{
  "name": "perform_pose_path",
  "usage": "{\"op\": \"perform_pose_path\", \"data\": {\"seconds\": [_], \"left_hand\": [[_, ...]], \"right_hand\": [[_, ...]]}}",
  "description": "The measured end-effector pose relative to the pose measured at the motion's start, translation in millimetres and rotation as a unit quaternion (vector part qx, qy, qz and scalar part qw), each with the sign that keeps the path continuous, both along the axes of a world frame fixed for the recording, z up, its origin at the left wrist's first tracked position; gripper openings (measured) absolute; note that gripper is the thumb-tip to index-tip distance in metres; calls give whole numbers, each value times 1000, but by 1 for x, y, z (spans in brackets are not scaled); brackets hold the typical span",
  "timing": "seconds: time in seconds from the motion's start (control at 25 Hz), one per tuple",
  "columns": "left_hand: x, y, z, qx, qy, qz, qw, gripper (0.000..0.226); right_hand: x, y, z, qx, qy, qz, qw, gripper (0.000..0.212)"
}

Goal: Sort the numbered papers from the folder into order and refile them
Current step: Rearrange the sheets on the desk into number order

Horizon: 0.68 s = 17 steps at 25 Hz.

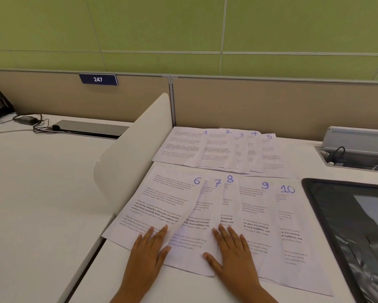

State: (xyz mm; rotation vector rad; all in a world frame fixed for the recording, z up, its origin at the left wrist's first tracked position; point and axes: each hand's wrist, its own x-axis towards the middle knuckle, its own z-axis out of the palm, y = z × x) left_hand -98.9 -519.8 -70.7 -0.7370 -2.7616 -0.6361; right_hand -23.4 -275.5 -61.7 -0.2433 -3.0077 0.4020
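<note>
Head view, hands: the left hand [149, 248] is laid flat with straight fingers on the lower corner of sheet 6 [161, 206]; the right hand [231, 252] is laid flat, fingers spread, across sheets 7 [196, 241] and 8 [227, 206]; nothing is pinched or gripped by either
Near row: sheets 6 to 10 are fanned left to right on the white desk [41, 204], each overlapped by its neighbour, with sheet 9 [258, 215] and sheet 10 [293, 226] beside the right hand
Handling: single printed sheets, judged very light, limp and easily creased; they are expected to slide freely over each other and the smooth desk, so flat pressure is suited to squaring them
Where to take hold: a free lower edge or corner is judged best, lifted with the thumb beneath, once the fan has been pushed together
Folder: a dark folder [347, 232] with a glossy sleeve lies open at the right, just beside sheet 10
Far row: sheets 1 to 5 [216, 149] are fanned in order against the partition [249, 101], well clear of both hands
</note>
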Motion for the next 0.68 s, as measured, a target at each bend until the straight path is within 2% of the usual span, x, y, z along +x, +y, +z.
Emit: {"op": "perform_pose_path", "data": {"seconds": [0.16,0.32,0.52,0.68], "left_hand": [[0,0,3,-52,31,-80,995,65],[0,-1,4,-92,4,-88,992,71],[-1,-1,4,-63,-7,-98,993,60],[-2,-3,4,-57,-27,-113,992,81]], "right_hand": [[-1,3,3,-6,-6,14,1000,69],[0,4,6,-2,-13,34,999,68],[0,5,7,-13,-29,43,999,62],[-1,6,8,-21,-40,42,998,61]]}}
